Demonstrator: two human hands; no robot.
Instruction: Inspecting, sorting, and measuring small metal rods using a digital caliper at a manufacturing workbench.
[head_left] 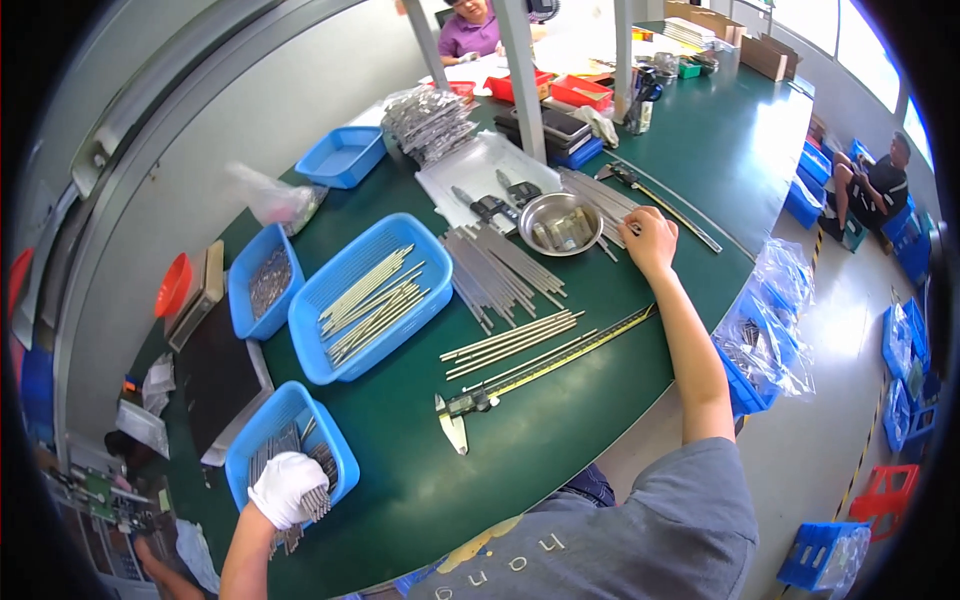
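My left hand, in a white glove, is closed round a bundle of thin grey metal rods over the near blue basket. More grey rods lie inside that basket. My bare right hand rests at the far right with its fingers curled, beside a row of grey rods and a steel bowl of short metal pieces. What its fingertips hold is hidden. Between my hands lie several pale rods, a long digital caliper with its jaws toward me, and a spread of grey rods.
A larger blue basket holds pale rods; another blue bin holds small metal parts. Behind are a white tray with smaller calipers, a second long caliper and a metal post. Bagged parts stand off the right edge.
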